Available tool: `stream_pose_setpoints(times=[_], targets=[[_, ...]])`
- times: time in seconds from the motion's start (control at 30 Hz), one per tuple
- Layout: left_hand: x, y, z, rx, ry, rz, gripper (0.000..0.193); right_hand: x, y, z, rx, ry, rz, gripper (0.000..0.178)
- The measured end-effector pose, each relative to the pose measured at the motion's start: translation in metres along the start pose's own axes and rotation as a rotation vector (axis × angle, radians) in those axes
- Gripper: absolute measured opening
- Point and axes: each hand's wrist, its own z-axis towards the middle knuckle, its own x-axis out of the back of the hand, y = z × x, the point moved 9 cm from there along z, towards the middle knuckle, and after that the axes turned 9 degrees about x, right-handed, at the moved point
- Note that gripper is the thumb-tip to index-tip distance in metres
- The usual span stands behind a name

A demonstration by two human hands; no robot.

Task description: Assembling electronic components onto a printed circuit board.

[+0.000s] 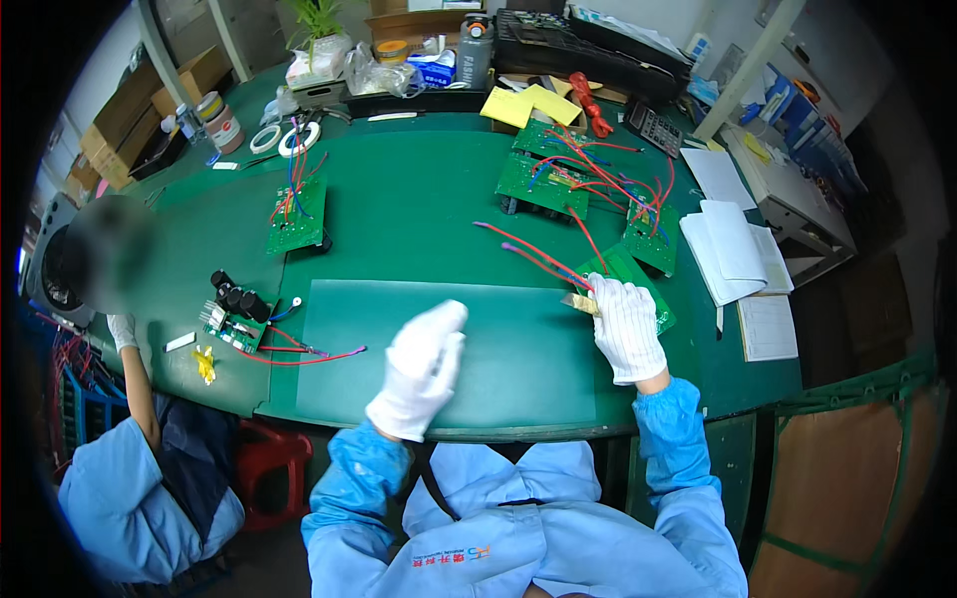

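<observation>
Half-open and apparently empty, my left hand (417,367) has my right hand (628,329) at three o'clock, gripping a tan handle (579,303), probably for steadiness.

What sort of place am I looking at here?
Most likely an electronics assembly workshop: several wired circuit boards lie spread over a long green workbench, and a blue-clad co-worker is at the left.
</observation>
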Motion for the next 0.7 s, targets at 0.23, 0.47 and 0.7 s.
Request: stream_pose_setpoints(times=[0.23,0.47,0.7], targets=[[-0.026,0.021,-0.056,-0.042,-0.113,-0.033,0.036,-0.007,0.05,0.012,-0.334,0.072,0.672,0.031],[-0.008,0.018,-0.063,0.231,0.006,-0.161,0.05,-0.036,-0.095,-0.001,-0.606,-0.084,1.96,0.047],[0.063,0.0,-0.085,0.384,0.504,0.05,0.046,-0.049,-0.168,0.04,-0.399,0.039,1.952,0.044]])
